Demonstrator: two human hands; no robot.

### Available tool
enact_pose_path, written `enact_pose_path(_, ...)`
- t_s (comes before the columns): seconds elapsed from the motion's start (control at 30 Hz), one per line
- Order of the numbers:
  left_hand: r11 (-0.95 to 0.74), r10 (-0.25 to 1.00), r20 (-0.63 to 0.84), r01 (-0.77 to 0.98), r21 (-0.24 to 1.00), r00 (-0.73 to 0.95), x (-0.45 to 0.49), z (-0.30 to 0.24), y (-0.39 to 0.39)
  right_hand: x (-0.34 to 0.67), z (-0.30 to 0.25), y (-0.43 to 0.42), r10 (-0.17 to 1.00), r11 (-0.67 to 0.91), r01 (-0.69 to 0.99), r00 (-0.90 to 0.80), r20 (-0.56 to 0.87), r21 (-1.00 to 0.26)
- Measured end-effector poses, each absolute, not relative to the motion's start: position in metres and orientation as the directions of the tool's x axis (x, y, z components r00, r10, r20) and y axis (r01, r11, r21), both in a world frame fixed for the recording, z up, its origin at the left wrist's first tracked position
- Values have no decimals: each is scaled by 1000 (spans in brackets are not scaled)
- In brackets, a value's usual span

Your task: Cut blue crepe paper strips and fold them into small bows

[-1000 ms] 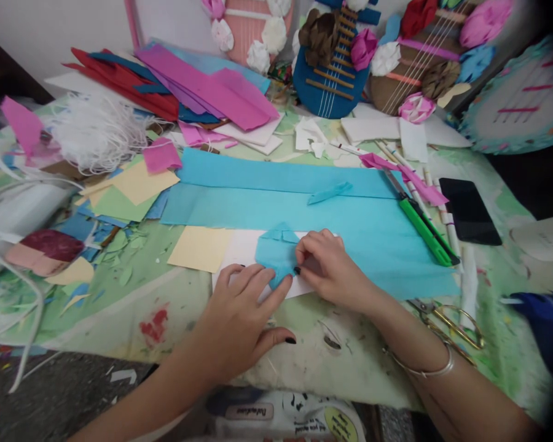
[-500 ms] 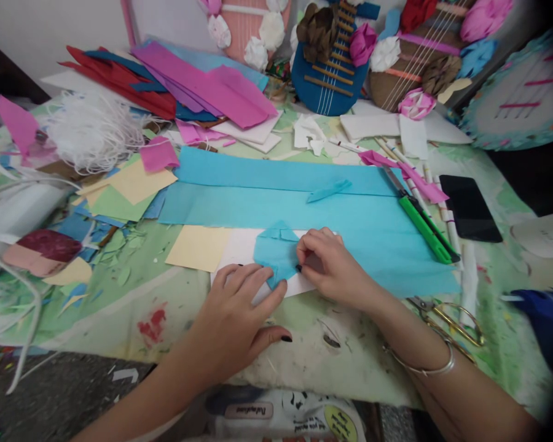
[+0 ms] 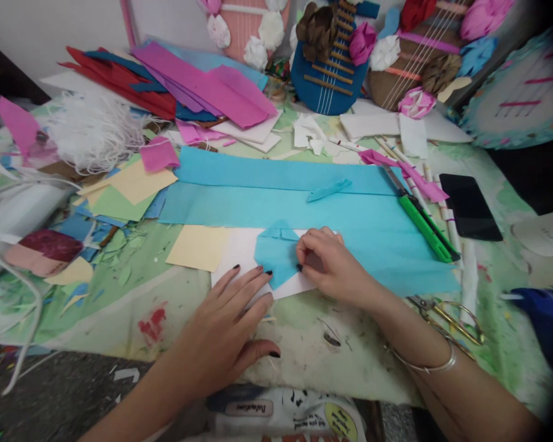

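A small cut piece of turquoise crepe paper point(image 3: 276, 252) lies on a white sheet point(image 3: 235, 248) close in front of me. My left hand point(image 3: 233, 325) rests flat on the white sheet, its fingers spread, the fingertips near the lower left edge of the piece. At the piece's right edge my right hand point(image 3: 334, 267) is closed in a pinch on it; the curled fingers partly hide the grip. Behind both hands stretches a large folded turquoise crepe sheet point(image 3: 230, 205), with a thin twisted turquoise scrap point(image 3: 329, 191) on top.
A green utility knife point(image 3: 426, 230) lies on the right, beside a black phone point(image 3: 470, 207). Gold-handled scissors point(image 3: 456, 320) sit by my right forearm. White string point(image 3: 94, 132) and paper scraps cover the left. Decorated paper instruments point(image 3: 329, 80) stand at the back.
My left hand has slid down and left, off the small turquoise piece, uncovering its lower left edge. My right hand stays at the piece's right edge.
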State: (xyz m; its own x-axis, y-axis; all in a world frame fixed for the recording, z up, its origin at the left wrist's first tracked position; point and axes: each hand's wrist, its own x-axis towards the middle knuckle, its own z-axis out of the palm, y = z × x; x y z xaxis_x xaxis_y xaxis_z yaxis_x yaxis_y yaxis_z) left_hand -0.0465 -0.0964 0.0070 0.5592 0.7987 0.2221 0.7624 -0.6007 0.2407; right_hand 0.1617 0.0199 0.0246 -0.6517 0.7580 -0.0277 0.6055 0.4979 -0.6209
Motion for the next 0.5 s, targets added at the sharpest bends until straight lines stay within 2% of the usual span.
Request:
enact_pose_path(0.3, -525, 843, 254, 828, 198, 474, -35, 2, -95, 155, 25, 15, 792, 489, 654, -611, -20, -577)
enact_pose_path(0.5, -520, 851, 232, 819, 243, 472, -37, 3, -96, 161, 22, 19, 781, 462, 593, -624, -14, -660)
